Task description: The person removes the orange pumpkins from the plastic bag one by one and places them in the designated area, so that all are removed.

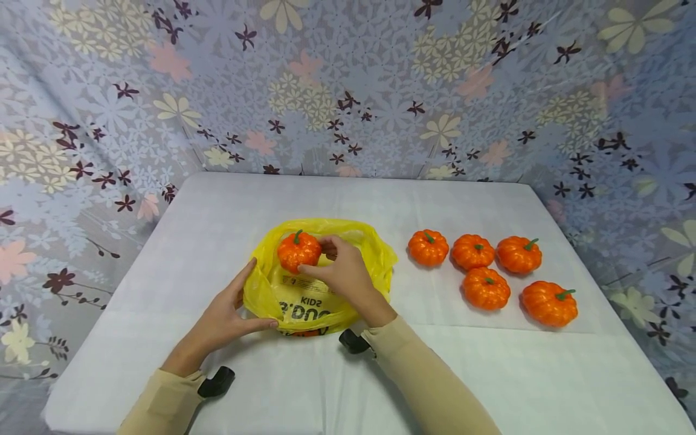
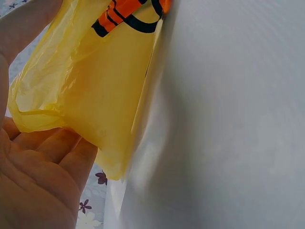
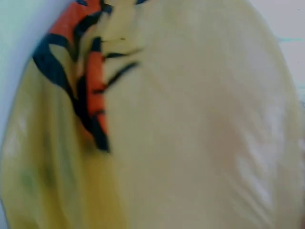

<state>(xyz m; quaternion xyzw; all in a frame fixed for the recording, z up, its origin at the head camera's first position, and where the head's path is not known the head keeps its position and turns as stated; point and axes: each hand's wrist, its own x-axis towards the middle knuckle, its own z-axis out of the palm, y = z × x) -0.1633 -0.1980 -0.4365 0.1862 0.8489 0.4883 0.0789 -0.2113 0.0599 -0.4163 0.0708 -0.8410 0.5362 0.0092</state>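
Both forearms wear long beige sleeves; a black camera mount (strap-like, at each wrist) sits beneath the bare left hand (image 1: 228, 317) and right hand (image 1: 345, 275).

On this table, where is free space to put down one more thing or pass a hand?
Bare cloth runs along the far edge of the table, behind the yellow bag and the five loose pumpkins. The front right, below those pumpkins, is bare too. A narrow gap separates bag and pumpkins. The bag itself is crowded: the left hand touches it, and the right hand holds a pumpkin.
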